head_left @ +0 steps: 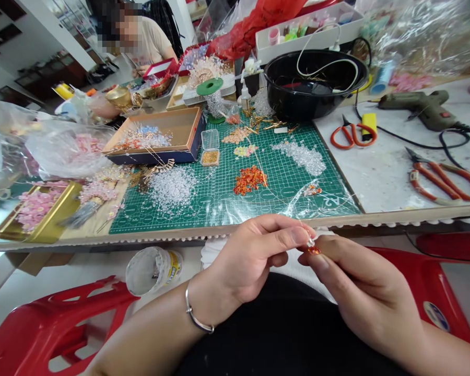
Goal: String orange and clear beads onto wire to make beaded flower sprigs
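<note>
Just off the table's front edge, my left hand [258,253] and my right hand [360,282] meet fingertip to fingertip. Both are closed in a pinch on a small cluster of orange and clear beads [314,249]; the fingers partly cover it. Fine thread or wire seems to run up from it. Behind the hands, a green cutting mat [219,203] bears a pile of orange beads [250,180], clear beads [174,185] at left and more clear beads [303,156] at right. A small beaded piece [312,190] lies near the mat's front edge.
Red-handled pliers [446,177], smaller cutters [352,136] and a glue gun [423,107] lie at right. Behind the mat stand a black basin [315,89] and an open box [156,136]. Red stools [62,324] flank me. Someone [152,42] sits across the table.
</note>
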A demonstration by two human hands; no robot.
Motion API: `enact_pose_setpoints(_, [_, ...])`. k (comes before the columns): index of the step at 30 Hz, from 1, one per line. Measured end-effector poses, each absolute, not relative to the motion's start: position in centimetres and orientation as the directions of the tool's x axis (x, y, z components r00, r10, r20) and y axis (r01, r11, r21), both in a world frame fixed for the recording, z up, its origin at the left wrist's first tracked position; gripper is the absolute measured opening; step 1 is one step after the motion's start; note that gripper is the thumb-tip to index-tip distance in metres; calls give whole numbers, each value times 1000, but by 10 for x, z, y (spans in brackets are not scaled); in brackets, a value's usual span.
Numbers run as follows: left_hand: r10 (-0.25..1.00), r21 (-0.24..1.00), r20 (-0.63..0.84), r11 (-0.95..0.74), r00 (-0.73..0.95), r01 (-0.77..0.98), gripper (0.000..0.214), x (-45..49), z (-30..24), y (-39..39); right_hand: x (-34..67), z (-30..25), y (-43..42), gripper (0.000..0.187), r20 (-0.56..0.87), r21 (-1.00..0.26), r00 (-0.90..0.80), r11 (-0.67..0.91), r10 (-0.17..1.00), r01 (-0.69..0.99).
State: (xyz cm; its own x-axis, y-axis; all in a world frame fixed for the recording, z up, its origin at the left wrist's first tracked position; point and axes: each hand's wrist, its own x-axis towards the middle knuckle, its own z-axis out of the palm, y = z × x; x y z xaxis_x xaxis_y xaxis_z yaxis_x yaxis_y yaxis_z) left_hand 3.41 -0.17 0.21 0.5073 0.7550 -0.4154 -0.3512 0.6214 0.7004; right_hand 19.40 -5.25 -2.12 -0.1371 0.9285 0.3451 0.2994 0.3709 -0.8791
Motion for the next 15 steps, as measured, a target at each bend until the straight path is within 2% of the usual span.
enact_pose_setpoints(3, [753,712,-430,622,498,-325,14,33,4,-2,195,-17,-51,16,391,-816,-193,435,900,381])
enact_pose_setpoints(8, [748,718,-436,624,500,-307,14,31,4,-2,196,-13,-49,20,484,-646,-282,556,828,524])
enact_pose_setpoints(13, [762,733,-420,605,493,-311,14,26,5,-1,207,-11,-56,8,485,-425,-319,538,814,728])
enact_pose_setpoints(15, [752,735,-424,612,505,-294,16,23,6,-1,216,-8,-59,32,510,-364,-342,558,789,746])
